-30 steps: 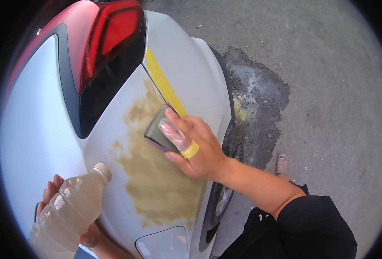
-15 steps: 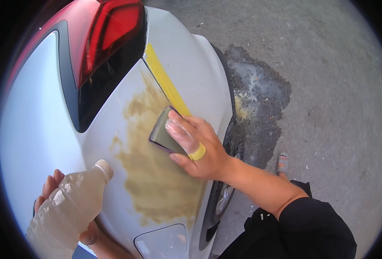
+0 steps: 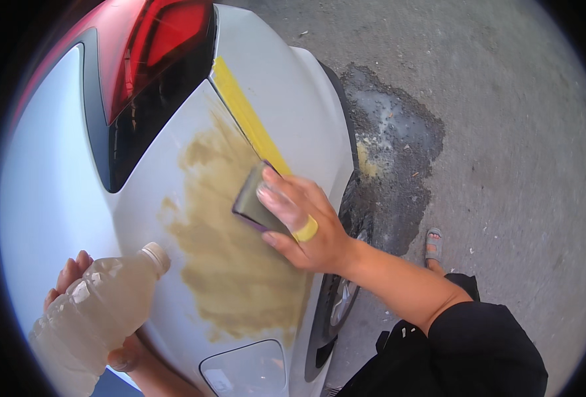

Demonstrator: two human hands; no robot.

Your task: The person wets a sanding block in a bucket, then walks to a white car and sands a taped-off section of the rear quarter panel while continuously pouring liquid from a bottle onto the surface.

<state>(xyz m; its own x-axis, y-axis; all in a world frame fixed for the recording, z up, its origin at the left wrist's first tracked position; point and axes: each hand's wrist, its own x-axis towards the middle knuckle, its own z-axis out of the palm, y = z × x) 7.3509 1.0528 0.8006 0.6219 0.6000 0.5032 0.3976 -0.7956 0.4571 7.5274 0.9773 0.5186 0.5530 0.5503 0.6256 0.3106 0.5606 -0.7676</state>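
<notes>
Right hand grips grey block on tan patch; left hand clasps tilted bottle. Patch appears part-worked — left edge blotchy, yellow tape in place along far-right seam.

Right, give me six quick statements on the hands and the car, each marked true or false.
1. The right hand holds a block against the car. True.
2. The left hand is empty. False: the left hand holds a bottle.
3. Yellow tape is stuck to the car. True.
4. The flap stands open. False: the flap is shut.
5. The tail light is blue. False: the tail light is red.
6. A wet patch lies beside the car. True.
</notes>
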